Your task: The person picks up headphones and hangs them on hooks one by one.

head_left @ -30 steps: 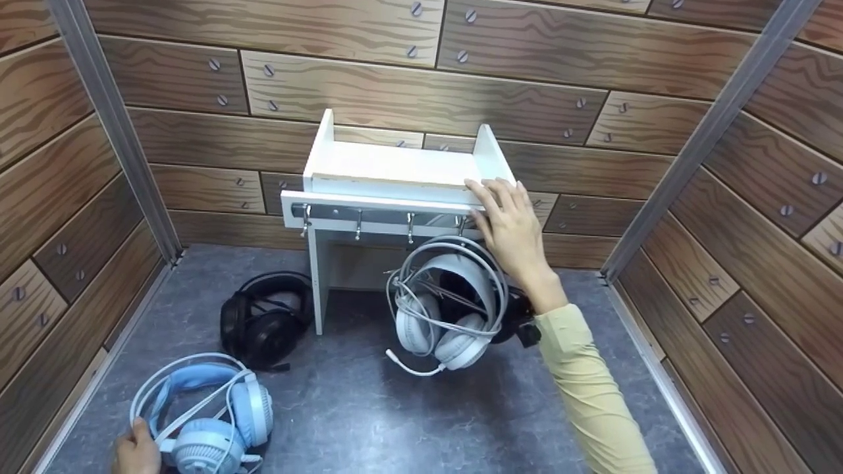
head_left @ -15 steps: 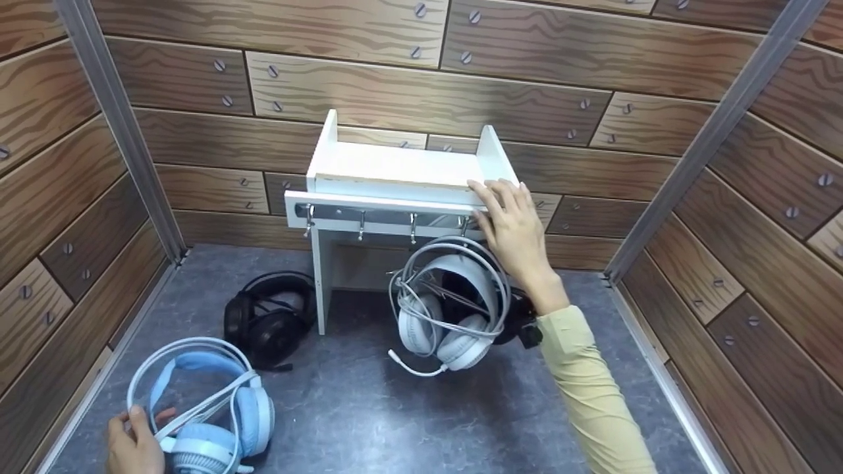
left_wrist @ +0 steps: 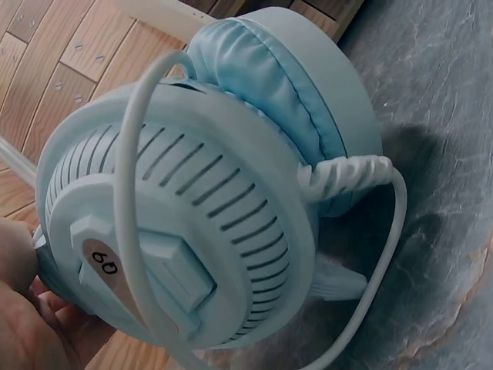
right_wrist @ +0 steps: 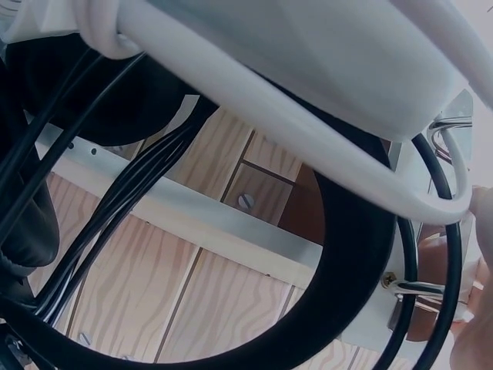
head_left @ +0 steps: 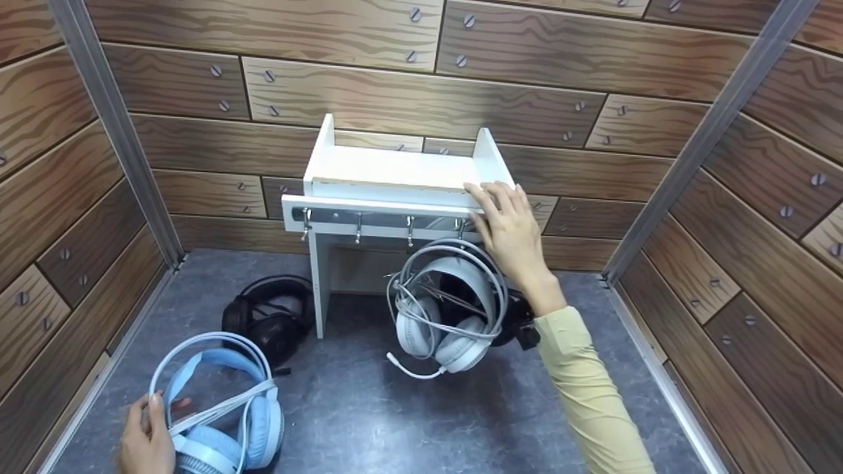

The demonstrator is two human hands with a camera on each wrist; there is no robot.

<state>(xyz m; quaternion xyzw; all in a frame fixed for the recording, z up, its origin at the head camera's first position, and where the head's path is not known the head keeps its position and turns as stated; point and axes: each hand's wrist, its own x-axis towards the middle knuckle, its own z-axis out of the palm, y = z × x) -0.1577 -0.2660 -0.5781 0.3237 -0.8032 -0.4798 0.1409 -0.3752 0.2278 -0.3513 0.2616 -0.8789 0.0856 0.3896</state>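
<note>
My left hand [head_left: 146,438] grips a light-blue headset [head_left: 266,424] by the side of its headband, raised at the lower left. Its cable is looped around it, and the left wrist view shows an ear cup [left_wrist: 231,181] marked with a handwritten number. My right hand [head_left: 514,240] rests on the right front corner of a white rack [head_left: 395,168], fingers laid over the top edge, thumb by the hook board. Under that hand a white headset [head_left: 416,332] hangs at the rightmost hook [head_left: 461,227]. A black headset [right_wrist: 362,247] hangs behind it, partly hidden.
Another black headset [head_left: 270,336] lies on the grey floor [head_left: 369,421] left of the rack. Several metal hooks, such as the leftmost hook [head_left: 306,224], line the rack's front board. Wood-patterned walls [head_left: 342,85] enclose the space on three sides.
The light-blue headset has been raised and tilted more upright in my left hand, shifting slightly right. My right hand stays on the rack, and the hanging headsets keep their place.
</note>
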